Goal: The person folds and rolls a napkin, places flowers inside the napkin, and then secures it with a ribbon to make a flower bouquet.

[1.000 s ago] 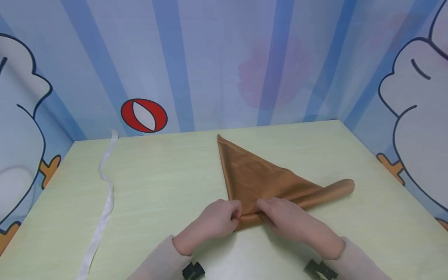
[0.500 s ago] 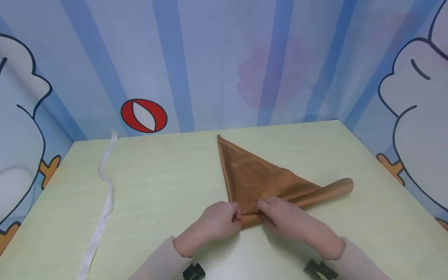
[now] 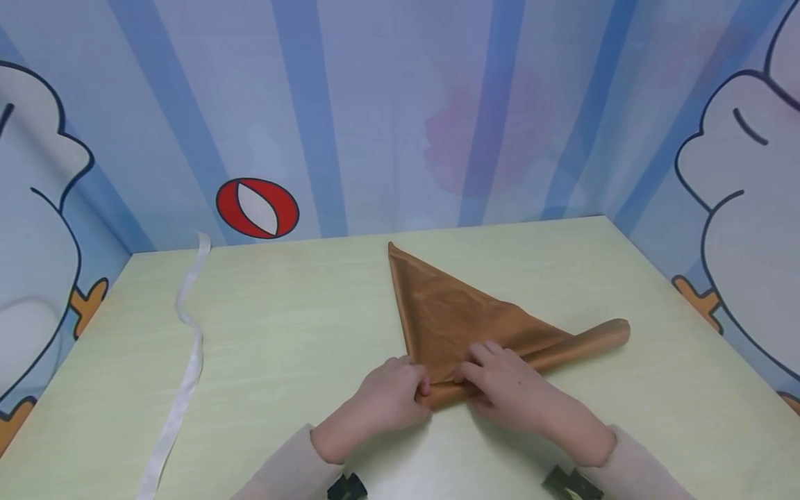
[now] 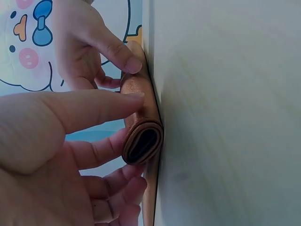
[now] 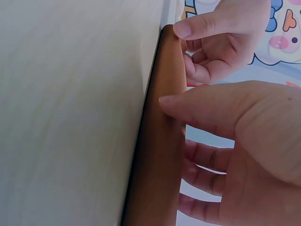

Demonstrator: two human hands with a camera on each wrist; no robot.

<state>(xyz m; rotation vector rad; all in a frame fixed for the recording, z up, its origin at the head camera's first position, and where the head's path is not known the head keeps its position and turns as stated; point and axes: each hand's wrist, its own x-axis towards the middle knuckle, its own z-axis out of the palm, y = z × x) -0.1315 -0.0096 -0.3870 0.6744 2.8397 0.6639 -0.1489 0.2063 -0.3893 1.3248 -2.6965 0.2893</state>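
Observation:
A shiny brown cloth [image 3: 450, 312] lies on the table, its near edge rolled into a tube and its far part a flat triangle. My left hand [image 3: 394, 392] pinches the left end of the roll between thumb and fingers; the left wrist view shows the layered open end of the rolled cloth [image 4: 143, 141] there. Just to the right, my right hand [image 3: 515, 392] holds the roll, thumb on the near side and fingers over the far side, as the right wrist view shows along the tube [image 5: 160, 141]. The roll's right end sticks out past that hand.
A long white ribbon [image 3: 190, 361] runs wavily down the left side of the pale table [image 3: 300, 298]. Behind stands a blue striped backdrop [image 3: 375, 118] with a printed red and white ball. Side panels with cartoon drawings flank the table.
My right hand's fingers have lifted slightly and shifted on the roll. The left hand stays at the left end, and the roll's right tip has drawn slightly left.

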